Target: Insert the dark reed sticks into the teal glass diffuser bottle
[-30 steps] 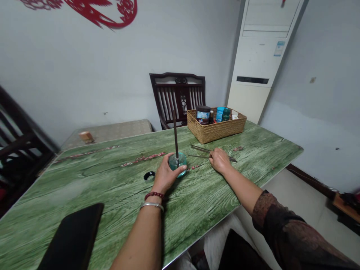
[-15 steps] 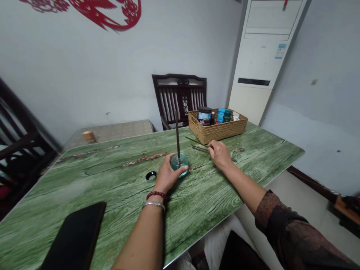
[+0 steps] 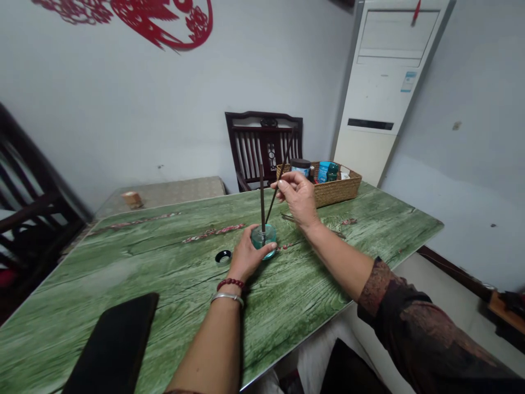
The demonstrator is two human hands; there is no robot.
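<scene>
My left hand [image 3: 246,256] is wrapped around a small teal glass bottle [image 3: 269,234] on the table, fingers at its far side and thumb at the near side. One dark reed stick [image 3: 262,191] stands upright in the bottle's mouth. Between thumb and fingers, my right hand [image 3: 298,198] pinches a second dark reed stick [image 3: 290,146], tilted, with its lower end at the bottle's mouth. Whether that end is inside, I cannot tell. A black ring-shaped cap [image 3: 223,255] lies left of my left hand. More sticks [image 3: 288,218] lie on the table, partly hidden by my right forearm.
A woven basket [image 3: 342,191] with jars and bottles stands at the table's far right. A black phone-like slab [image 3: 112,342] lies at the near left of the green wood-grain table [image 3: 172,290]. Behind are a dark wooden chair [image 3: 241,139] and a small wooden block-like object [image 3: 132,199].
My right hand has lifted a reed stick from the table and brought it up and left to the bottle. My left hand still holds the bottle in place.
</scene>
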